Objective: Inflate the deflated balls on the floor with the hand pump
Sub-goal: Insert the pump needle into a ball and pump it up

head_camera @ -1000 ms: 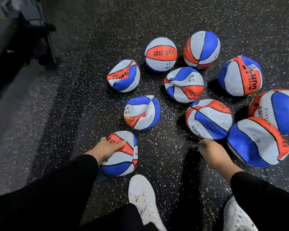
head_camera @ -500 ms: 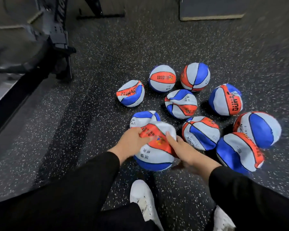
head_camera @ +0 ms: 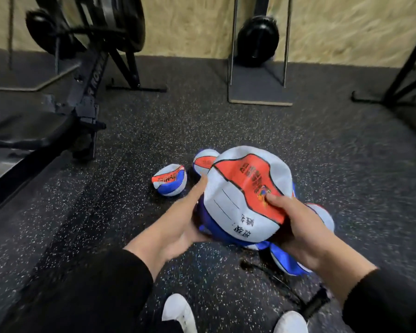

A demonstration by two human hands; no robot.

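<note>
Head view: the speckled black rubber floor (head_camera: 298,145) fills most of what you see, running far to a tan wall (head_camera: 346,27). On the far left stands a rowing machine (head_camera: 87,75), its rail slanting toward the near left; a black weight plate (head_camera: 257,39) sits upright in a stand at the far middle. Your black sleeves (head_camera: 89,292) come in from the near edge on both sides. Between your hands, lifted off the floor, is the deflated ball (head_camera: 245,195), white with a red panel on top and blue beneath, its skin dented and creased. Your left hand (head_camera: 178,222) cups its left underside with the fingers curled round it; your right hand (head_camera: 303,227) grips the right side, thumb pressing on the red panel. Other flat balls lie on the floor behind and below it: one (head_camera: 169,180) just left, one (head_camera: 203,161) partly hidden behind, more (head_camera: 286,263) under your right hand. Near right, the black hand pump (head_camera: 315,306) lies on the floor with its hose (head_camera: 269,275) curling toward the balls. Your white shoes (head_camera: 178,313) show at the near edge
</note>
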